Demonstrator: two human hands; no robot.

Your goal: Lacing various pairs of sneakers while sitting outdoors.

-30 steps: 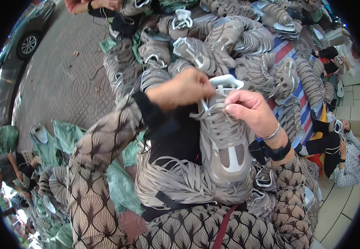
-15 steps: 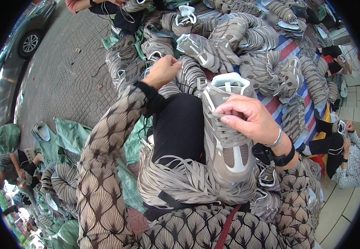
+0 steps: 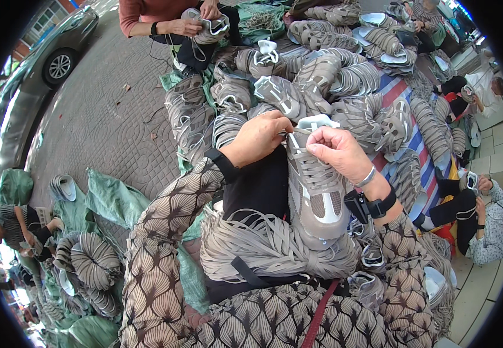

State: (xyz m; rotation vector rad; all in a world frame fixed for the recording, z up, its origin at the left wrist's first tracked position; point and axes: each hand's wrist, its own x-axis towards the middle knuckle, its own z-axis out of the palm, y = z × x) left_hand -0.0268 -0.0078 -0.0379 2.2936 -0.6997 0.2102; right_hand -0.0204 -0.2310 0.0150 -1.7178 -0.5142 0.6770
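Sneaker beneath right hand, just right of left hand; long axis running outward, toe at lace bundle. Right hand pinches shoelace; left hand pinched closed near collar, contents unclear.

In the daylight, a dark car stood at the left beside grey-brown patterned paving, and pale floor tiles lay at the right.
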